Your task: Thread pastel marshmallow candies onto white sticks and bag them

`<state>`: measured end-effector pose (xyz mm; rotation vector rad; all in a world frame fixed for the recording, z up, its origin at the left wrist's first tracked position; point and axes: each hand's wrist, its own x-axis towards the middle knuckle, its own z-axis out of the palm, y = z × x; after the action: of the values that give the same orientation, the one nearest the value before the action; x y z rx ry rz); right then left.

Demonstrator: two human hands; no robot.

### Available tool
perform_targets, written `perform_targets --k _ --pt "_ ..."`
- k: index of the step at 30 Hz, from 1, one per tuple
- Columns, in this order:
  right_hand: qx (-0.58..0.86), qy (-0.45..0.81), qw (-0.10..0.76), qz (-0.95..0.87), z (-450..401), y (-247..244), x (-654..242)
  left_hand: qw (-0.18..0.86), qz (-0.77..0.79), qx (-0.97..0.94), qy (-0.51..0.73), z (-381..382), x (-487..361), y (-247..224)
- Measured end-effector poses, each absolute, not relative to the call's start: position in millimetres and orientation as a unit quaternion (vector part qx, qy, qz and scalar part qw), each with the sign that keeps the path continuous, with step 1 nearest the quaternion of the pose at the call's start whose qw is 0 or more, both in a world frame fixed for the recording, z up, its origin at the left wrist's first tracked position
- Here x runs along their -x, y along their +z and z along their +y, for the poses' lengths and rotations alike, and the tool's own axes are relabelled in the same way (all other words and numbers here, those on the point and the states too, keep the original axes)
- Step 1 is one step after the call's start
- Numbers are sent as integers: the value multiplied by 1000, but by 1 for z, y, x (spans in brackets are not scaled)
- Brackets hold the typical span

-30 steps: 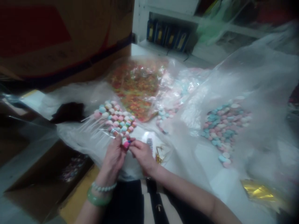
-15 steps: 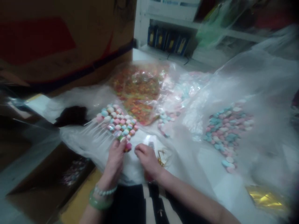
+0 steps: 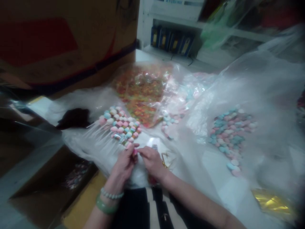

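One pink candy (image 3: 135, 152), pinched between left hand (image 3: 123, 167), right hand (image 3: 152, 163)

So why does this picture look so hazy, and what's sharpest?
In the head view, everything looks soft and dim, darkening toward the corners. Glare whitens the clear plastic at right, the gold foil smears most, and the pastel sweets on sticks by the left hand and right hand stay clearest.

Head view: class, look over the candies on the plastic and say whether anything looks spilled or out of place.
Two things stand out. A dark, blurred tuft lies on the white plastic sheet, unlike anything else there. At right, a loose trail of pastel candies straggles from the lower end of their pile, looking spilled.
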<state>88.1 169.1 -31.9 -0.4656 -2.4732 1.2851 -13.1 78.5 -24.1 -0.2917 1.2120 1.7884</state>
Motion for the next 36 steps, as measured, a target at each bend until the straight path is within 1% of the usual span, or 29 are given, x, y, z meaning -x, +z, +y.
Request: perform_targets --k 3,6,7,8,9,10,12,13,15,18,19,20,21,23,24,25,28,29,30,32,33,34,36 --pt "132 322 148 -926 166 -25 -92 436 491 160 737 79 12 -29" --pt "138 169 192 -957 157 -19 -90 437 453 165 759 86 3 -31" --pt "146 146 204 -957 155 -17 -88 444 436 168 765 89 0 -31" --pt "159 152 206 -953 155 -16 -86 454 419 171 768 91 -3 -31" --pt "180 194 198 -944 155 -16 -83 468 404 177 766 93 -5 -30" --pt "211 281 174 -920 158 -15 -81 486 393 183 759 94 -7 -28" --pt "265 505 95 -816 165 -16 -78 516 382 182 745 92 -8 -26" --pt "279 593 56 -753 169 -18 -77 527 381 170 740 89 -7 -25" --pt "281 709 -11 -647 176 -22 -78 551 401 119 722 81 -4 -24" --pt "273 815 -75 -506 178 -26 -85 568 491 3 661 68 4 -26" --pt "279 834 -75 -470 178 -25 -87 554 530 -32 641 65 6 -27" --pt "293 834 -55 -464 177 -24 -90 530 566 -61 628 63 8 -29" --pt "314 811 -12 -494 176 -21 -92 499 598 -84 622 62 9 -30" --pt "342 734 104 -577 176 -15 -94 444 637 -107 621 63 8 -32" --pt "341 710 147 -598 177 -13 -94 436 645 -117 616 64 6 -33" --pt "332 712 165 -597 178 -12 -93 448 645 -128 606 67 3 -33" --pt "315 803 126 -489 180 -13 -88 535 626 -142 549 76 -12 -34" --pt "330 818 132 -452 180 -15 -86 546 632 -137 533 79 -17 -35" --pt "353 818 157 -427 180 -17 -86 533 652 -130 523 81 -22 -36" --pt "389 793 218 -415 183 -21 -89 451 723 -124 509 83 -27 -39" --pt "387 786 221 -428 186 -22 -93 403 753 -129 504 82 -27 -40" --pt "377 781 206 -455 191 -24 -98 365 772 -136 502 82 -26 -41" --pt "363 726 169 -560 206 -29 -115 335 776 -141 515 80 -21 -43"
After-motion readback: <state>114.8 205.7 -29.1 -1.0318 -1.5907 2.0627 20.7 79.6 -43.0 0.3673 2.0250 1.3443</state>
